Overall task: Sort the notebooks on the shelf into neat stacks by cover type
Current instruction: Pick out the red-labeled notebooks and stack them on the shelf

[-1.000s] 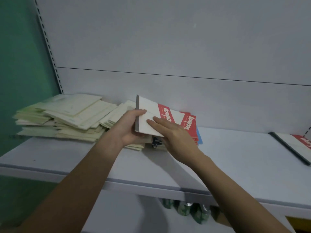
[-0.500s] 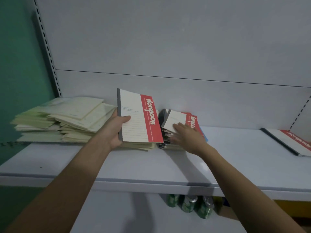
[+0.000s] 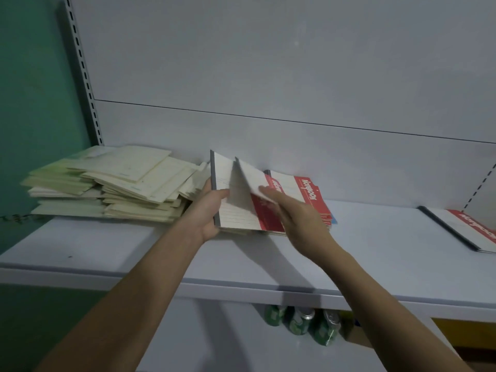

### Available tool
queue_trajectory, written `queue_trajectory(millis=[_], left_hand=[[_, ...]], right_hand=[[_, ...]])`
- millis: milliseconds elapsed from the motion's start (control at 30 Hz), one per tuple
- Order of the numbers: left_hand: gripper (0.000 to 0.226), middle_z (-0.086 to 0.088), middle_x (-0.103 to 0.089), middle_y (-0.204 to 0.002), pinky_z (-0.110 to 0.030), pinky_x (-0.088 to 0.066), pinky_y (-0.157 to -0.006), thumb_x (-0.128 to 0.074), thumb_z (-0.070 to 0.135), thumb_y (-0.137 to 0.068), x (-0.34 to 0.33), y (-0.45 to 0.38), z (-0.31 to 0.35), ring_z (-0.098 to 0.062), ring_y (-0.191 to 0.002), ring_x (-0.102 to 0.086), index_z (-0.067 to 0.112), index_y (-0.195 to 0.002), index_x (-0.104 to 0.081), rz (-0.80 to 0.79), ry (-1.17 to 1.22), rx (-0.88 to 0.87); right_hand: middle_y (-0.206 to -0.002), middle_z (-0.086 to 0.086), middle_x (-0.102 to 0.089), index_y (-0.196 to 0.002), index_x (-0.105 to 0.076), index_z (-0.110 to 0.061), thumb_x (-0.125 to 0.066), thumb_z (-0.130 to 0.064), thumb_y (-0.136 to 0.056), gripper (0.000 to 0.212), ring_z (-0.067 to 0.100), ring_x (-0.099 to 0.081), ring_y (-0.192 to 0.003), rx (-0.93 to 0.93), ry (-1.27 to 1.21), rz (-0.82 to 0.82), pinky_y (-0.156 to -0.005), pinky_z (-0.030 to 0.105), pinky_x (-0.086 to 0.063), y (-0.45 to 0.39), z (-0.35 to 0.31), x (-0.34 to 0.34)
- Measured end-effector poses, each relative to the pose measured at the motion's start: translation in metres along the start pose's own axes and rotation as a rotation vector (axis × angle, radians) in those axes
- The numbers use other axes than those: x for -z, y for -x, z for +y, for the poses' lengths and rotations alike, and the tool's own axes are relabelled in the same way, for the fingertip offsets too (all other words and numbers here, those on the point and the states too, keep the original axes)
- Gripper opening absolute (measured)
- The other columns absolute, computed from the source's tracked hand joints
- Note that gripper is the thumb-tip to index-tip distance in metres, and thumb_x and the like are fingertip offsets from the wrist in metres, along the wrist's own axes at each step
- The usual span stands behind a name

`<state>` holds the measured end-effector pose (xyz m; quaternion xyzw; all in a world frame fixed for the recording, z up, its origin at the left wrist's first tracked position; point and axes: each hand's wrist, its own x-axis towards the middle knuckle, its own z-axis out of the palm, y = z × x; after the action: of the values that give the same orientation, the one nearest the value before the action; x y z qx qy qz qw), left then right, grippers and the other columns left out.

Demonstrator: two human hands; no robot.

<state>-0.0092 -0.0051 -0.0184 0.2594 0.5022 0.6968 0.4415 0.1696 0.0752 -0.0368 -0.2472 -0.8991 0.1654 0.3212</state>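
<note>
"Notebook" on red-banded notebooks [image 3: 308,196]; left hand [image 3: 208,210] gripping one's spine, right hand [image 3: 292,213] pinching another beside it.

The shelf [image 3: 375,245] is pale grey-white against a green wall [image 3: 32,89] to its left. On the shelf's left end lies a heap of cream-yellow notebooks [image 3: 112,183]; beside it, notebooks [image 3: 236,213] are white with ruled lines, a red band and grey spine. Below the shelf stand green-patterned cans [image 3: 298,326].
</note>
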Motion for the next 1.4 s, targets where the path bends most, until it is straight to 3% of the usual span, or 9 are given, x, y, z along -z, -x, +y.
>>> queue_trajectory(millis=[133,300,467,667,867,967,1133,1233,1400], left_hand=[[0.029,-0.008,-0.070,-0.117,-0.049,-0.057,-0.083,-0.052,0.031,-0.100,-0.004,-0.001,-0.004,-0.029,-0.103,-0.069,0.026,-0.129,-0.055,-0.031,0.100,0.040],[0.047,-0.012,-0.066,-0.123,-0.049,-0.056,-0.084,-0.046,-0.005,-0.096,0.009,-0.005,-0.007,-0.033,-0.107,-0.065,0.022,-0.133,-0.049,0.042,0.056,-0.029],[0.045,-0.005,-0.067,-0.119,-0.040,-0.056,-0.071,-0.043,-0.003,-0.096,0.021,-0.005,0.007,-0.027,-0.104,-0.064,0.026,-0.130,-0.052,0.071,0.015,-0.054],[0.044,-0.006,-0.066,-0.120,-0.040,-0.055,-0.074,-0.044,-0.004,-0.097,0.027,-0.005,0.015,-0.027,-0.104,-0.064,0.025,-0.129,-0.051,0.095,0.009,-0.084],[0.046,-0.007,-0.066,-0.124,-0.043,-0.056,-0.077,-0.044,-0.003,-0.097,0.033,-0.006,0.013,-0.030,-0.108,-0.063,0.026,-0.132,-0.050,0.083,0.014,-0.073],[0.046,-0.006,-0.066,-0.124,-0.042,-0.056,-0.074,-0.044,-0.003,-0.098,0.032,-0.006,0.012,-0.030,-0.109,-0.063,0.027,-0.132,-0.050,0.073,0.032,-0.071],[0.042,-0.006,-0.065,-0.124,-0.042,-0.057,-0.071,-0.044,0.000,-0.099,0.021,-0.005,0.007,-0.027,-0.108,-0.063,0.026,-0.131,-0.049,0.021,0.071,-0.060],[0.040,-0.006,-0.064,-0.118,-0.040,-0.055,-0.069,-0.041,0.002,-0.100,0.010,-0.002,0.003,-0.025,-0.101,-0.063,0.027,-0.130,-0.048,0.027,0.114,-0.055],[0.034,-0.010,-0.068,-0.119,-0.041,-0.059,-0.070,-0.043,0.012,-0.103,0.002,0.001,-0.013,-0.028,-0.100,-0.069,0.025,-0.133,-0.049,0.012,0.149,-0.056]], right_hand=[[-0.153,-0.006,-0.037,-0.147,-0.037,-0.035,-0.036,-0.041,-0.101,0.046,0.017,-0.034,-0.142,0.188,0.162,-0.125,-0.116,0.037,-0.031,0.006,-0.006,-0.025],[-0.155,-0.013,-0.031,-0.148,-0.033,-0.037,-0.034,-0.051,-0.100,0.050,0.001,-0.025,-0.141,0.140,0.062,-0.235,-0.113,0.022,-0.020,-0.004,-0.002,-0.021],[-0.143,-0.005,-0.049,-0.141,-0.047,-0.024,-0.039,-0.038,-0.103,0.042,0.008,-0.045,-0.126,-0.154,-0.092,0.015,-0.103,0.025,-0.034,-0.028,0.018,0.006],[-0.150,0.002,-0.040,-0.145,-0.036,-0.020,-0.035,-0.056,-0.098,0.058,0.023,-0.038,-0.135,-0.267,0.343,-0.326,-0.111,0.046,-0.032,-0.042,0.064,-0.001],[-0.116,-0.002,-0.060,-0.123,-0.052,-0.019,-0.041,-0.045,-0.100,0.036,0.024,-0.058,-0.108,-0.151,0.494,-0.266,-0.085,0.043,-0.049,-0.032,0.065,-0.001],[-0.118,0.001,-0.064,-0.127,-0.054,-0.019,-0.041,-0.036,-0.103,0.033,0.026,-0.061,-0.103,-0.199,0.355,-0.249,-0.084,0.042,-0.052,-0.029,0.057,0.005],[-0.106,-0.010,-0.067,-0.129,-0.057,-0.033,-0.034,-0.050,-0.101,0.040,0.002,-0.062,-0.090,-0.245,-0.174,0.105,-0.070,0.017,-0.046,-0.020,0.008,0.006],[-0.126,-0.012,-0.061,-0.141,-0.046,-0.038,-0.035,-0.051,-0.100,0.044,0.006,-0.061,-0.105,-0.159,-0.115,0.087,-0.085,0.026,-0.052,-0.010,-0.017,-0.008],[-0.152,-0.009,-0.039,-0.147,-0.040,-0.031,-0.037,-0.051,-0.099,0.052,0.009,-0.033,-0.140,0.010,0.099,-0.029,-0.115,0.027,-0.028,0.010,-0.028,-0.041]])
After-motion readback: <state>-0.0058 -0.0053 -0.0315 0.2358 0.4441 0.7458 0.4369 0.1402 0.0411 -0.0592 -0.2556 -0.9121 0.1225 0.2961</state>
